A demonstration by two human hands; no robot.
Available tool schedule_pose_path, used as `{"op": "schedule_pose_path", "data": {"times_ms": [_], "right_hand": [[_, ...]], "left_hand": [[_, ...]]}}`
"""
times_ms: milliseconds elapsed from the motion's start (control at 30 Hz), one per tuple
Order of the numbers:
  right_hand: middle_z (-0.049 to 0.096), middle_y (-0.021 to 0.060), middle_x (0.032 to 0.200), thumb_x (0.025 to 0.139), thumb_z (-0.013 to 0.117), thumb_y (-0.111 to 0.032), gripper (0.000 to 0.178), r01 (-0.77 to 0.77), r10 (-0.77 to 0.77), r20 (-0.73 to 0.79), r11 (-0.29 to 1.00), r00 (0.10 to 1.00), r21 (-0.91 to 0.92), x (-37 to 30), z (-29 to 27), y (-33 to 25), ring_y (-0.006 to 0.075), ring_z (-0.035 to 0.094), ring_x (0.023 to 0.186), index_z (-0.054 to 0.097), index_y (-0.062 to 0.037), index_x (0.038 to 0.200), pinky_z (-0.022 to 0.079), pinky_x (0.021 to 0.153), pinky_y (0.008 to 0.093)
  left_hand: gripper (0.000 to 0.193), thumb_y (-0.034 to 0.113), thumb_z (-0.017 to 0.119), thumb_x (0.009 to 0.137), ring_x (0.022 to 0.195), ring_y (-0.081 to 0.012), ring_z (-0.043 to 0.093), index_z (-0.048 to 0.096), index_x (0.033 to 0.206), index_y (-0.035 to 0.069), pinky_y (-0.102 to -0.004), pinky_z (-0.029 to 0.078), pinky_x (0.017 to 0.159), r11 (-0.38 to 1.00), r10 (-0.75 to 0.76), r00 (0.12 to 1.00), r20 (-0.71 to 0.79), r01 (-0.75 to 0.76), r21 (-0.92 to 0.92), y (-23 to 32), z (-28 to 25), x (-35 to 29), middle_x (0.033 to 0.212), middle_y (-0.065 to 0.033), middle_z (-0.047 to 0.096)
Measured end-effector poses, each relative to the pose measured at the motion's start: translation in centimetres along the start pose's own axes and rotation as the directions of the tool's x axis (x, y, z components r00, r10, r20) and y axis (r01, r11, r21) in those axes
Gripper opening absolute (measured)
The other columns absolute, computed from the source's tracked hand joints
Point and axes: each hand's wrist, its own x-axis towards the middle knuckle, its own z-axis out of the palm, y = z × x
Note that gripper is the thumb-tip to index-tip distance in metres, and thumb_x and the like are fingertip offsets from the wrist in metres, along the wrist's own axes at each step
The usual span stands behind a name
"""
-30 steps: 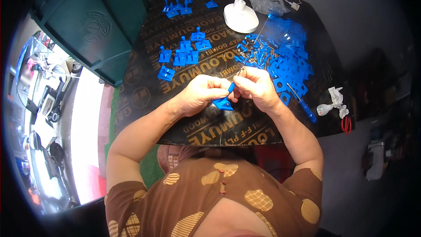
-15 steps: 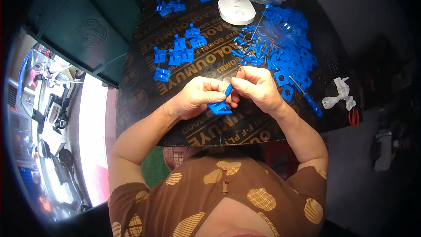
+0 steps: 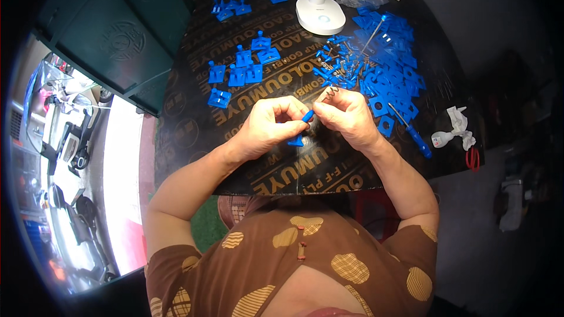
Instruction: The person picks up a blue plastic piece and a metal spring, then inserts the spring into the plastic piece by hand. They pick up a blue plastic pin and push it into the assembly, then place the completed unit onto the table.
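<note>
Over a black table [image 3: 346, 167], the left hand [image 3: 267, 124] pinches a blue part [image 3: 308, 115] between thumb and finger; the right hand [image 3: 348, 118], fingertips nearly together, grips a dark coil [image 3: 332, 92].

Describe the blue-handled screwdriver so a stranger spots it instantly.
On the black printed table, find the heap of flat blue plastic plates at right. The screwdriver lies at its near edge, its long handle and slim metal shaft unlike the plates.
</note>
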Motion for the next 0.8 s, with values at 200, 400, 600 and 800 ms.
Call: {"op": "schedule_pose_path", "data": {"times_ms": [200, 400, 600, 800], "right_hand": [[0.06, -0.0007, 0.07, 0.091, 0.06, -0.011, 0.012, -0.059, 0.059, 0.004, 0.997, 0.998, 0.05, 0.11, -0.13, 0.44, 0.0026, 0.05, 0.06, 0.063, -0.0009, 0.087, 0.039, 0.053, 0.0173], [0.054, -0.0039, 0.066, 0.091, 0.06, -0.012, 0.01, -0.094, 0.098, -0.026, 0.987, 0.995, 0.129, 0.14, 0.07, 0.65, 0.001, 0.042, 0.053, 0.063, -0.0026, 0.091, 0.031, 0.046, 0.0164], [0.055, -0.0029, 0.067, 0.09, 0.06, -0.013, 0.01, -0.102, 0.107, -0.026, 0.984, 0.994, 0.148, 0.15, 0.1, 0.82, 0.0012, 0.043, 0.053, 0.064, -0.003, 0.091, 0.032, 0.046, 0.016], [0.055, -0.0031, 0.068, 0.09, 0.06, -0.013, 0.011, -0.107, 0.11, -0.02, 0.989, 0.994, 0.103, 0.11, -0.1, 0.76, 0.0014, 0.044, 0.054, 0.065, -0.0029, 0.091, 0.033, 0.047, 0.0161]], "left_hand": [[0.003, 0.002, 0.065, 0.083, 0.081, -0.0076, 0.057, 0.063, 0.085, -0.001, -0.0214, 0.047, 0.071, 0.991, 0.034, 0.996, -0.081, -0.023, 0.133, -0.2, 0.22, -0.04, 0.097, -0.0047, 0.061], [0.008, 0.002, 0.066, 0.08, 0.078, -0.0073, 0.054, 0.059, 0.08, 0.001, -0.0221, 0.044, 0.067, 0.876, 0.253, 0.955, -0.157, -0.157, 0.457, -0.41, 0.59, -0.07, 0.092, -0.0035, 0.06], [0.01, 0.001, 0.067, 0.077, 0.078, -0.0136, 0.057, 0.057, 0.08, 0.0, -0.0262, 0.045, 0.068, 0.68, 0.473, 0.873, -0.121, -0.275, 0.679, -0.56, 0.86, -0.11, 0.091, -0.0073, 0.06], [0.008, 0.001, 0.067, 0.078, 0.08, -0.0128, 0.057, 0.059, 0.08, 0.0, -0.0254, 0.046, 0.069, 0.718, 0.428, 0.899, -0.095, -0.275, 0.64, -0.56, 0.44, -0.02, 0.093, -0.007, 0.06]]}}
